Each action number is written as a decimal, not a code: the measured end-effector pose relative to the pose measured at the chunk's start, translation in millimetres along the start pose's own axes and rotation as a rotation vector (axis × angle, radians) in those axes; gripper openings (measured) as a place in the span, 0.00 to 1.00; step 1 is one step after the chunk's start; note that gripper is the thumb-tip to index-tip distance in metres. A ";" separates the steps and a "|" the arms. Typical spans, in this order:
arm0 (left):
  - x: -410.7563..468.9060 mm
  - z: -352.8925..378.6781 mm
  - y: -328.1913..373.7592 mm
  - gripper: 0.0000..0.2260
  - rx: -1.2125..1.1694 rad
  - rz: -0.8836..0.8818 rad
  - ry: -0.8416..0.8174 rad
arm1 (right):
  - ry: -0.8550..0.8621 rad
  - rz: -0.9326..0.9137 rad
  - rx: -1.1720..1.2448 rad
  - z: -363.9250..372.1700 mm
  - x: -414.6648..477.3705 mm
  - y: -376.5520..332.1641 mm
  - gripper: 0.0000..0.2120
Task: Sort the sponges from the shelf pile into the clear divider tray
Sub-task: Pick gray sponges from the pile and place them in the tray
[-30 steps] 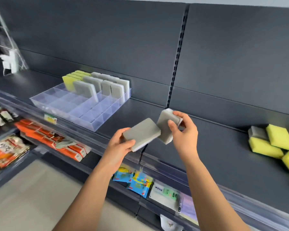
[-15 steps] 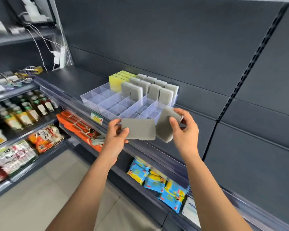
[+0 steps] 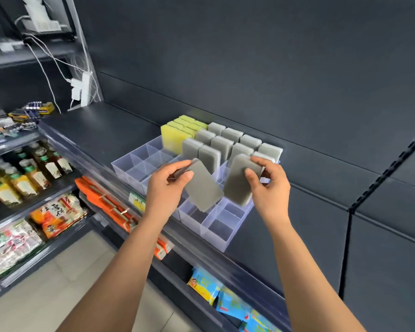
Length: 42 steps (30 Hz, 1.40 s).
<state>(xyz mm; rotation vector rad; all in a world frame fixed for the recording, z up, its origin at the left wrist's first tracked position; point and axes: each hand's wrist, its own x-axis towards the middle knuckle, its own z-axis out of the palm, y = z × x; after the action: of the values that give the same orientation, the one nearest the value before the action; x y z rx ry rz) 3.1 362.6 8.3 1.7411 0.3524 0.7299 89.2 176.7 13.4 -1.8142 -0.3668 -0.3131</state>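
My left hand (image 3: pixel 168 188) grips a grey sponge (image 3: pixel 203 190) by its upper end, thumb on the near face and the other fingers (image 3: pixel 177 166) curled behind it, mostly out of my sight. The sponge slants down to the right over the clear tray (image 3: pixel 217 236) and hides the compartments behind it; I cannot tell whether its lower end touches a divider. My right hand (image 3: pixel 270 188) pinches a second grey sponge (image 3: pixel 237 185) near its top corner, thumb in front and fingertips over the top edge. It stands nearly upright over the tray's right side, and its bottom edge blurs into the clear walls, so I cannot say if it sits in a slot. At the back of the tray, yellow sponges (image 3: pixel 175 137) stand on edge at the left, with standing grey sponges (image 3: pixel 223 143) in rows to their right; my right hand covers part of the nearest one. The tray rests on the dark shelf (image 3: pixel 94 130). On the lower shelves, the bottles (image 3: pixel 22 173) at the left have labels too blurred to read, and the blue packets (image 3: pixel 209 286) are cut off at the bottom edge.
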 end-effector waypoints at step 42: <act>125.3 76.5 -15.6 0.09 0.266 0.622 -0.606 | 0.077 0.001 -0.742 28.8 21.1 44.4 0.12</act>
<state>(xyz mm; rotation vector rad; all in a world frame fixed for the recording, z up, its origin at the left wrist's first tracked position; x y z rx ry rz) 149.1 381.9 18.5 2.2510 -0.5538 0.5525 127.1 195.1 -24.9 -2.5153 -0.2034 -0.5688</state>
